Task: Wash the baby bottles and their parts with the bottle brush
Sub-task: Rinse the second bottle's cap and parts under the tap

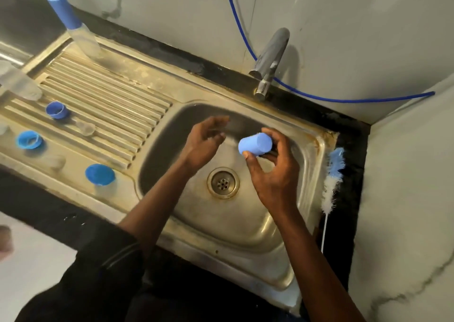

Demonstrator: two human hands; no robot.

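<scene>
A blue cap (254,144) is pinched between the thumb and fingers of the right hand (272,172), over the sink (245,223). Just left of it, the left hand (204,142) has its fingers loosely spread and empty. The bottle brush (331,181) lies right of the gripping fingers.

Left edge cuts clear bottle (18,84); left hand (205,141) blurred; blue cap (254,145) mouth hidden.

The stainless steel sink basin (245,218) lies open around its round drain (223,183), beneath the left hand (205,141) and the right hand (271,176), which grips a light blue cylindrical plastic cap (254,145). A grey metal tap (271,51) overhangs the back rim. A white-and-blue bristled bottle brush (331,181) fills the narrow right rim against the pale marble wall (405,199). Small blue plastic cups (100,174) and clear bottles (84,44) dot the ribbed steel drainboard (110,93), bare mid-way.
</scene>
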